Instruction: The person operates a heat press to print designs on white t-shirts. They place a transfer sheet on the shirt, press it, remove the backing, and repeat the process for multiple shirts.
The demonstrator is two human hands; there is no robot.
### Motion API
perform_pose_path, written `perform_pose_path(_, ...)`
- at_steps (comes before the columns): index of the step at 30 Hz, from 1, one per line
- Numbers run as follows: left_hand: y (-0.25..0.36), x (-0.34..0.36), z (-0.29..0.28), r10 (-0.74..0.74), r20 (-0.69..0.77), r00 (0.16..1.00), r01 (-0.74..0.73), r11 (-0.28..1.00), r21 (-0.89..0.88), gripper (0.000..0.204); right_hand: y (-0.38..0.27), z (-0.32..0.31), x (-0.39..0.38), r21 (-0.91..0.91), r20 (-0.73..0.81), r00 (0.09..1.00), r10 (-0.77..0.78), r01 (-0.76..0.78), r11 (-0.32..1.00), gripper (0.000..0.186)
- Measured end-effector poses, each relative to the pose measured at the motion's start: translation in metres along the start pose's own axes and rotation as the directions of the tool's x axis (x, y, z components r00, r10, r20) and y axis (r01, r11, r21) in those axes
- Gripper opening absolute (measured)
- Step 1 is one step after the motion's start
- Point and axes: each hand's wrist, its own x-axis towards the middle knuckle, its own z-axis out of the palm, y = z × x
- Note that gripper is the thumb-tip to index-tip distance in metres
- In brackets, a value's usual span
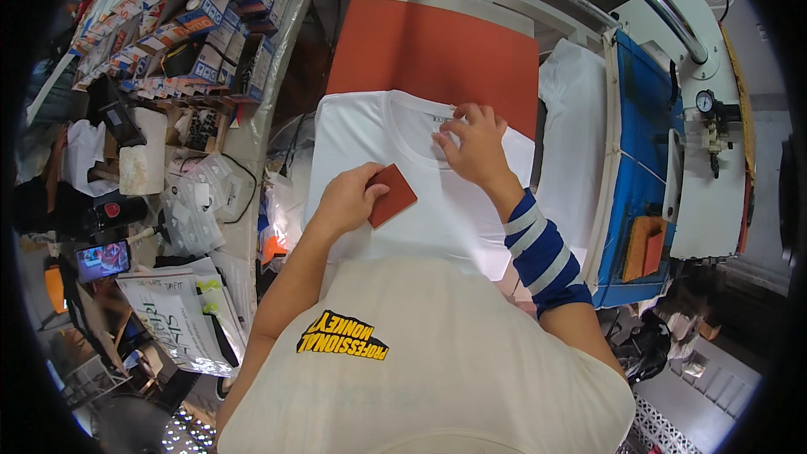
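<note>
A white T-shirt lies spread over a red-orange rubber pad on the press bed before me, its neckline at the far side. My left hand is closed on a reddish-brown square pad, held over the shirt's left chest area. My right hand rests at the right side of the collar, close to the printed neck label. Its fingers are bent and apart, with nothing visible between them. A blue-and-white striped sleeve covers my right forearm.
More white fabric hangs right of the bed, beside a blue board carrying an orange-brown block. A white machine with a pressure gauge stands farther right. At left are stacked boxes, a lit phone and papers.
</note>
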Motion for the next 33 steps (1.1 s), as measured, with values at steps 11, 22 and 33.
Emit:
perform_pose_path(11,0.028,0.05,-0.042,0.287,-0.017,0.958,-0.283,0.93,-0.235,0.032,0.01,-0.001,0.02,-0.249,-0.125,0.984,0.13,-0.158,0.956,0.036)
perform_pose_path(22,0.066,0.199,-0.013,0.293,0.179,0.939,-0.26,0.948,-0.185,0.026,0.013,-0.025,0.026,0.056,0.056,0.99,0.128,-0.131,0.99,0.014)
perform_pose_path(33,0.028,0.163,-0.013,0.585,0.106,0.804,-0.573,0.713,0.404,0.016,0.03,-0.007,0.019,0.044,0.001,0.997,0.082,-0.082,0.996,0.012)
